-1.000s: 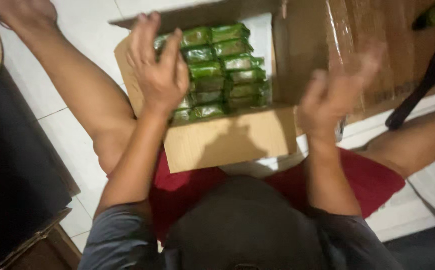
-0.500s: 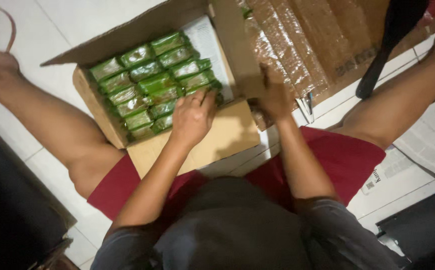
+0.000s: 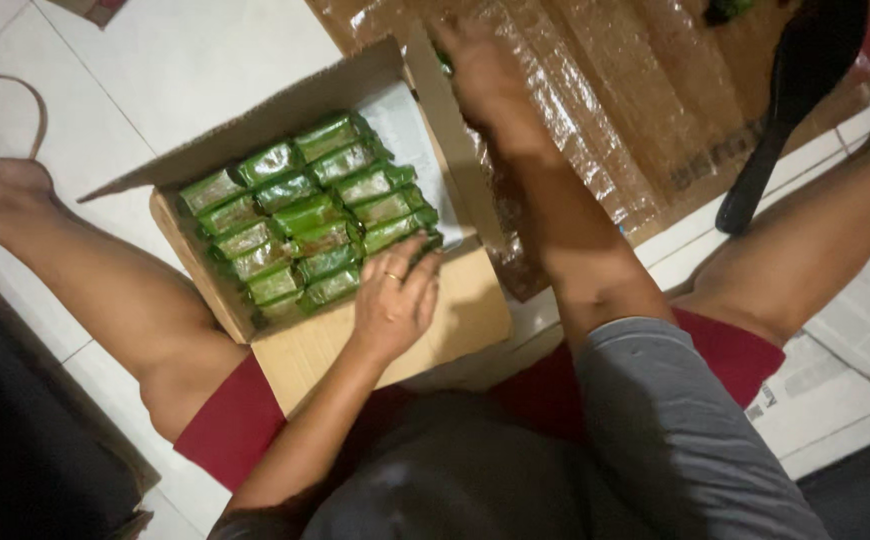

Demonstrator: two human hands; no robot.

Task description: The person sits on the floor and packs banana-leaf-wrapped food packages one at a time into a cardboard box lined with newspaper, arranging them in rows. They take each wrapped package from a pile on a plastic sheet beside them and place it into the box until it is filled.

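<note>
Nearest the camera, the left hand (image 3: 395, 300) lies flat on the near edge of a cardboard box (image 3: 455, 320), fingers spread and loosely extended, their tips touching the closest of the green packets (image 3: 305, 225). It pinches nothing; a ring shows on one finger. The box sits on the pale tiled floor (image 3: 205, 60) between the person's bare legs, at about 10 o'clock from the left hand, its flaps open. The green packets fill it in neat rows, packed side by side, with a strip of white lining (image 3: 410, 130) showing along the box's 2 o'clock side.

Farther off, at about 1 o'clock from the box, the right hand (image 3: 480, 65) reaches onto a large flattened sheet of cardboard wrapped in clear plastic (image 3: 605, 110). It is motion-blurred, so I cannot tell whether its fingers are spread or closed, though it seems to rest at the sheet's edge just beside the box's upright flap. A black, long-handled object (image 3: 785, 100) lies at 3 o'clock on the sheet.
</note>
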